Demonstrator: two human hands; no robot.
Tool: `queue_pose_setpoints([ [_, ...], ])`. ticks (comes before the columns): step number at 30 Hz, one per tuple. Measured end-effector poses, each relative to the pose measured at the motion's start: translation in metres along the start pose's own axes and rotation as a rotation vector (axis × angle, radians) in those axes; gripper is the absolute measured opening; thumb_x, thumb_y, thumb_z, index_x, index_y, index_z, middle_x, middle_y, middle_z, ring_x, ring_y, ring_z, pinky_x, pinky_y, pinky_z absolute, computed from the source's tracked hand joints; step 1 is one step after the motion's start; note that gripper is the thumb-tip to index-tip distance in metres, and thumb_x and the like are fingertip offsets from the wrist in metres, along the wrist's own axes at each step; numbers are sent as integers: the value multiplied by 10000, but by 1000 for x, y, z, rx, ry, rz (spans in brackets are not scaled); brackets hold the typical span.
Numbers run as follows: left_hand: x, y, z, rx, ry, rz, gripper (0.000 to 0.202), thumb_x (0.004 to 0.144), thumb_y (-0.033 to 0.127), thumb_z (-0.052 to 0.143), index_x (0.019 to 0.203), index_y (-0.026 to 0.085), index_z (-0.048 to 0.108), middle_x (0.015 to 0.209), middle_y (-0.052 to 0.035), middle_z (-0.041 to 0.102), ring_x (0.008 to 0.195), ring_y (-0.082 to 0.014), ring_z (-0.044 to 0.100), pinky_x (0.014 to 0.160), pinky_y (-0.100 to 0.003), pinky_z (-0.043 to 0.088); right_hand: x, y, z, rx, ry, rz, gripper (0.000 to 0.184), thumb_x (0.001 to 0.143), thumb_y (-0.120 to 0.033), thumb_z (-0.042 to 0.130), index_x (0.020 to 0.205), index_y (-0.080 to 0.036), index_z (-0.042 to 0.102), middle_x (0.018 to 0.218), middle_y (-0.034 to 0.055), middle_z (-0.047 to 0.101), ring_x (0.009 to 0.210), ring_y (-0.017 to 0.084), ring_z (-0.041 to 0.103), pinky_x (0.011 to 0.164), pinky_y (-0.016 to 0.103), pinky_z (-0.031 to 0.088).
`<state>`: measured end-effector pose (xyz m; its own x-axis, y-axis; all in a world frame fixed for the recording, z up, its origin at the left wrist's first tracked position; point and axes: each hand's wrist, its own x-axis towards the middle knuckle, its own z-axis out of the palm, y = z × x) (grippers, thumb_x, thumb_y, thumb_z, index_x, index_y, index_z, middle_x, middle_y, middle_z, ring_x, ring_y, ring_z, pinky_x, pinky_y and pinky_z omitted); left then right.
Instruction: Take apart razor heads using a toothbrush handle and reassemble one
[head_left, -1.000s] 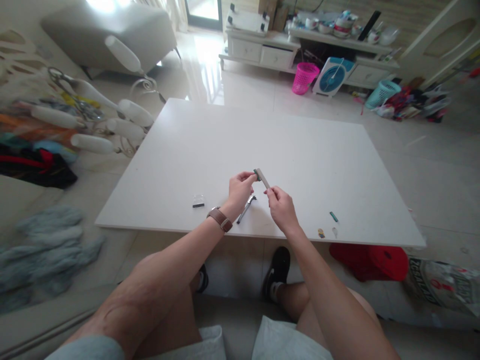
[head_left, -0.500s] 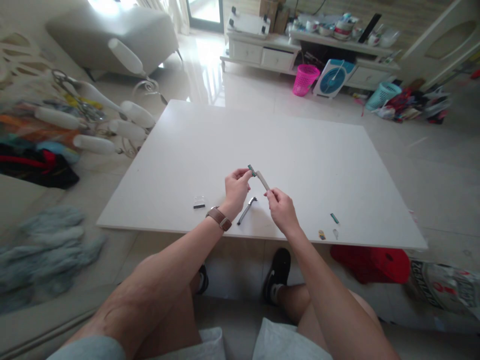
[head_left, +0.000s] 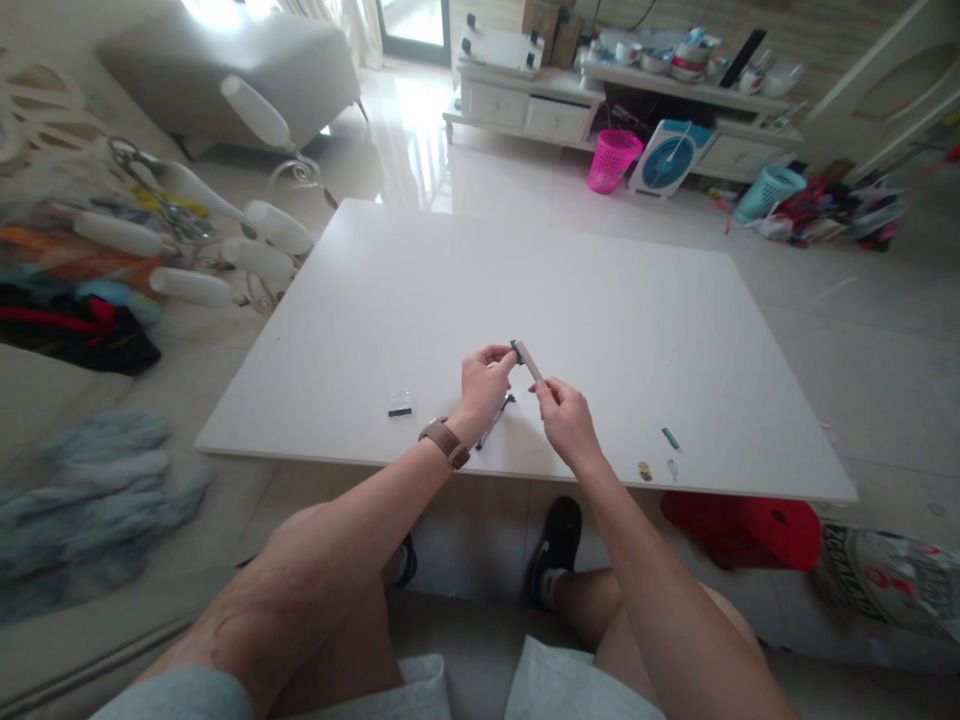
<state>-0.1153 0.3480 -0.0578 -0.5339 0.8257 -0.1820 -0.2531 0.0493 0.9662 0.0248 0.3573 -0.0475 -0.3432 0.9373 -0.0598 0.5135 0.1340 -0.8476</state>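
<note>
My left hand (head_left: pixel 486 385) pinches a small green razor head (head_left: pixel 517 352) above the white table (head_left: pixel 525 270). A flat grey razor handle (head_left: pixel 529 362) is in my right hand (head_left: pixel 564 410), gripped by its lower end and slanting up to the left. Its upper end meets the green head; whether the two are joined I cannot tell. Below my left hand lies a second, dark-and-silver razor handle (head_left: pixel 493 424), partly hidden by that hand. To the left sits a small clear plastic case (head_left: pixel 400 398) with a black strip along its near side.
Toward the table's near right edge lie another green razor head (head_left: pixel 670 438), a small yellow-and-dark piece (head_left: pixel 645 470) and a small clear piece (head_left: pixel 672 468). A red stool-like object (head_left: pixel 742 530) stands below that edge. Lamp shades (head_left: pixel 259 258) stand beside the table's left side.
My left hand has moved slightly right, bringing the green razor head against the upper end of the grey handle. It now covers more of the handle on the table. My right hand has hardly moved.
</note>
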Motion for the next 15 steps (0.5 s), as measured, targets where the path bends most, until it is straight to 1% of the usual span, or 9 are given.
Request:
queue_pose_setpoints([
  [3, -2, -3, 1, 40, -14, 5, 198, 754, 318, 667, 831, 136, 681, 717, -17, 658, 450, -54, 450, 420, -204, 333, 1, 1, 0, -3, 2, -2, 366, 950, -475, 450, 864, -195, 670, 575, -29, 485, 545, 138, 454, 539, 276, 289],
  [7, -3, -5, 2, 62, -18, 4, 185, 751, 308, 666, 820, 137, 684, 724, -18, 662, 445, -52, 446, 412, -203, 328, 0, 1, 1, -5, 5, -5, 360, 957, -474, 447, 847, -203, 656, 575, -29, 483, 548, 141, 458, 537, 275, 283],
  [12, -1, -1, 2, 33, -20, -6, 197, 747, 318, 668, 826, 138, 685, 724, -18, 668, 448, -51, 449, 423, -201, 343, -2, -3, 0, -10, 38, -12, 355, 968, -469, 441, 854, -206, 650, 582, -26, 500, 565, 146, 478, 549, 273, 288],
  [15, 3, 3, -1, -9, 18, -22, 189, 740, 307, 673, 824, 138, 686, 727, -14, 667, 455, -47, 449, 444, -200, 358, -3, -5, 0, -2, 42, -13, 347, 969, -460, 445, 840, -208, 645, 584, -28, 503, 570, 143, 483, 555, 271, 297],
])
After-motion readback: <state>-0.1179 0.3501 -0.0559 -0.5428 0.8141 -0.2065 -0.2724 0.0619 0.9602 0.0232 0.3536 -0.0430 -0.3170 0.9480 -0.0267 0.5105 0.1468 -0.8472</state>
